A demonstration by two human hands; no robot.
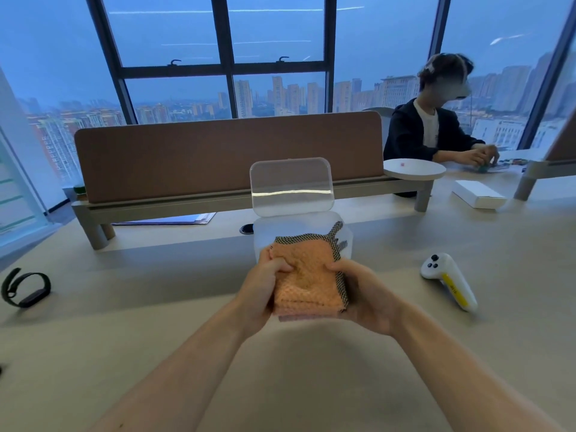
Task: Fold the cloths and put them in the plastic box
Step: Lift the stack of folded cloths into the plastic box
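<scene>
1. Head view: both my bare forearms reach forward from the near edge and converge over the middle of the table (pixel 93 307).
2. My left hand (pixel 261 294) grips the left side of the folded cloths (pixel 305 282), thumb pressed on top, fingers curled underneath.
3. My right hand (pixel 367 294) clamps the right side the same way, thumb lying across the orange top face, palm cupped around the edge.
4. The cloths form a stacked, folded bundle: orange on top, with a dark checkered layer showing along the far and right edges. They are held up off the table, just in front of the box.
5. The plastic box (pixel 346 241) is clear and stands directly beyond the bundle, its lid (pixel 291 185) hinged up and open, leaning toward the brown divider (pixel 218 151).
6. To the right, well apart, a white controller (pixel 448 279) lies on the table; far left, a black wristband (pixel 26 289).
7. At the far right another person (pixel 430 129) sits at the adjoining desk.
</scene>
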